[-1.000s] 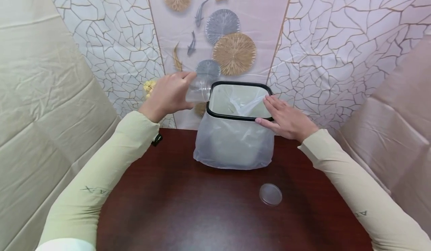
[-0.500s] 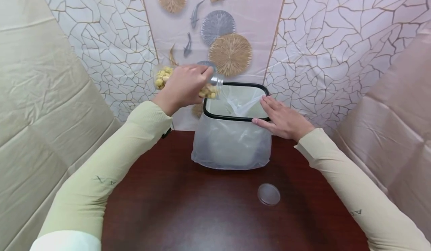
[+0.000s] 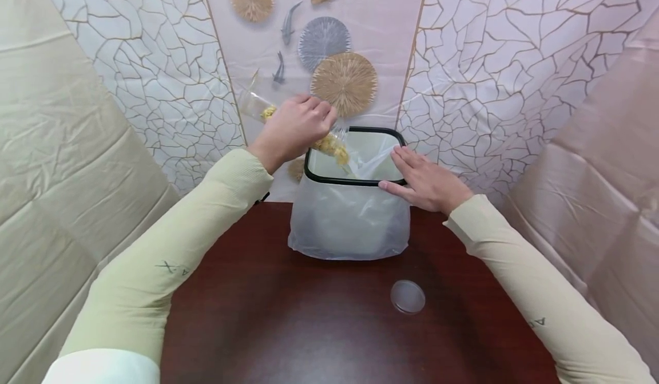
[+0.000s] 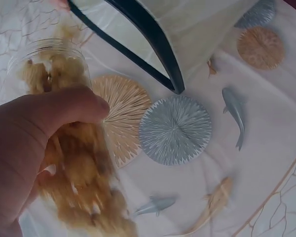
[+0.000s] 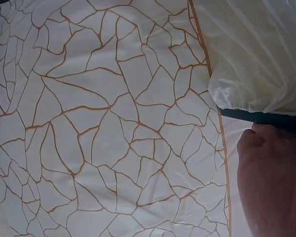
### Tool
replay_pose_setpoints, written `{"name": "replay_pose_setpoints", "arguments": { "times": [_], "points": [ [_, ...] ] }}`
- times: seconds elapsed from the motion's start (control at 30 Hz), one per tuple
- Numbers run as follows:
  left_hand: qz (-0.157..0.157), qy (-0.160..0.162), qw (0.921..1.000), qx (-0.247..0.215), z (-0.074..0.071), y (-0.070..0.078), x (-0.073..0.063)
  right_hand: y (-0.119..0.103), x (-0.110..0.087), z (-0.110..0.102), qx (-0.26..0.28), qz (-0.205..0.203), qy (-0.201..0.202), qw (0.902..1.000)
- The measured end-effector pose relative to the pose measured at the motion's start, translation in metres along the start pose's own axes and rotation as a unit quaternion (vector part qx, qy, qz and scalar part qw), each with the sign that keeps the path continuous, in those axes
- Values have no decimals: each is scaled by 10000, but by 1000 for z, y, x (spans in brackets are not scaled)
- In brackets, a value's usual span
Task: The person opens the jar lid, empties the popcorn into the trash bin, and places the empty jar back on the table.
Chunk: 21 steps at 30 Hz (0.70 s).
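My left hand [image 3: 298,126] grips a clear plastic jar [image 3: 254,105] round its middle. The jar is tilted, its mouth lower and pointing right over the bin. Yellow popcorn-like pieces [image 3: 337,148] spill from the mouth into the bin; in the left wrist view the jar [image 4: 71,64] holds many more, blurred by motion. The bin [image 3: 350,218] has a black rim and a translucent white liner bag. My right hand [image 3: 427,181] rests on the rim's right side, fingers straight and thumb at the front corner. In the right wrist view its fingertips are hidden behind the black rim [image 5: 261,117].
A clear round lid [image 3: 408,297] lies on the dark wooden table [image 3: 288,321], in front of the bin and to its right. A patterned cloth [image 3: 479,63] hangs behind, and beige fabric panels [image 3: 46,161] flank both sides.
My left hand has moved right, bringing the jar's mouth over the bin and tipping it further, and pieces now fall out. The right hand has stayed on the rim.
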State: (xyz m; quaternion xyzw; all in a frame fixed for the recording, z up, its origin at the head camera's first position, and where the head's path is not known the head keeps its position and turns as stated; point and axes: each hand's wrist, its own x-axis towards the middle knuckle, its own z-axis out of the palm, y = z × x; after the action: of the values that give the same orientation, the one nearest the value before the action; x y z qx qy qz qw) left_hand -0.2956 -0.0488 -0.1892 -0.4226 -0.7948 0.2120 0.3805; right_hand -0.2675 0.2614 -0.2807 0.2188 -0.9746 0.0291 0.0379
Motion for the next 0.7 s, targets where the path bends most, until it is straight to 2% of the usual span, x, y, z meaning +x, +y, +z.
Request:
{"name": "replay_pose_setpoints", "arguments": {
  "times": [0.17, 0.27, 0.37, 0.5, 0.6, 0.7],
  "points": [
    [398, 262, 9979, 430, 5, -1, 4, 0, 2, 1, -7, -15, -14, 10000],
    [699, 469, 9931, 810, 6, -1, 8, 1, 2, 1, -11, 7, -46, 10000],
    [1180, 738, 9822, 1265, 7, 1, 13, 1, 2, 0, -27, 43, -74, 10000],
    [1823, 944, 9611, 1848, 9, 6, 21, 2, 3, 0, -24, 66, -88, 9999],
    [2050, 910, 9510, 2130, 9, 10, 23, 2, 3, 0, -22, 52, -80, 10000],
    [2148, 834, 9480, 2195, 10, 13, 23, 1, 3, 1, -18, 33, -61, 10000]
  ]
}}
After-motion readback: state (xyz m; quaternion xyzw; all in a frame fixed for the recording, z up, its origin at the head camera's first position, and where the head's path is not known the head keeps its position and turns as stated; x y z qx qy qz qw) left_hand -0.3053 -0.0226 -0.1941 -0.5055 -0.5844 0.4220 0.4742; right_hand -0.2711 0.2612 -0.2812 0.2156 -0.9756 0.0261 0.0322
